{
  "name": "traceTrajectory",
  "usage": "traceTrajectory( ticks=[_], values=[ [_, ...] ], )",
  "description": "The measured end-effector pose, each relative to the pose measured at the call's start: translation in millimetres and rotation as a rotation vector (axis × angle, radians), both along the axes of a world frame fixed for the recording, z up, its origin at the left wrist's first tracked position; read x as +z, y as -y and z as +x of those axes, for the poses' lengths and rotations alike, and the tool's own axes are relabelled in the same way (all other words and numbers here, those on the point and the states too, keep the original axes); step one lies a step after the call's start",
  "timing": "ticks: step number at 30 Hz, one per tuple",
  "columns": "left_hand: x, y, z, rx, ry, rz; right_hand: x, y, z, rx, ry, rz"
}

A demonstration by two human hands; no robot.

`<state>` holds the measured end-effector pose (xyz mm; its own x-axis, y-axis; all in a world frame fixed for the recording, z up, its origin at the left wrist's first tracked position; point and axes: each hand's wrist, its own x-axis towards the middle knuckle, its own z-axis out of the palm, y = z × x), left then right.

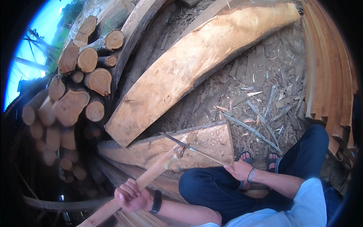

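My left hand (133, 195) is wrapped round a peeled wooden pole (158, 168). The pole slants up from the lower left, and its knobbly far end lies over a thick sawn slab (214, 140). Closed in my right hand (239, 170) is a long, narrow machete (198, 150), seen nearly edge-on. Its blade crosses the pole near the knot at the far end; whether it touches the wood I cannot tell. The machete's grip is mostly hidden by my fingers. Small wood chips lie on the slab.
A large curved slab (193, 70) lies beyond the pole. Cut logs (87, 59) are stacked at the left, and long sawn boards (321, 56) at the right. Thin sticks (251, 132) and bark chips litter the ground near my sandalled feet (245, 156).
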<state>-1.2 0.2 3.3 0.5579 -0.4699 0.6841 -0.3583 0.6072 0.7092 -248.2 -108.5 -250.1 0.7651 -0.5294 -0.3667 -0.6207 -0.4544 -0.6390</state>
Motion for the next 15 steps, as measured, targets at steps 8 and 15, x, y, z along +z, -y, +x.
traceTrajectory(
  ticks=[8,15],
  values=[
    [0,-1,0,0.013,0.007,-0.004,-54,-13,-2,-0.083,0.076,-0.028],
    [2,0,-2,-0.012,0.003,-0.004,-20,5,-1,-0.047,0.038,0.168]
  ],
)
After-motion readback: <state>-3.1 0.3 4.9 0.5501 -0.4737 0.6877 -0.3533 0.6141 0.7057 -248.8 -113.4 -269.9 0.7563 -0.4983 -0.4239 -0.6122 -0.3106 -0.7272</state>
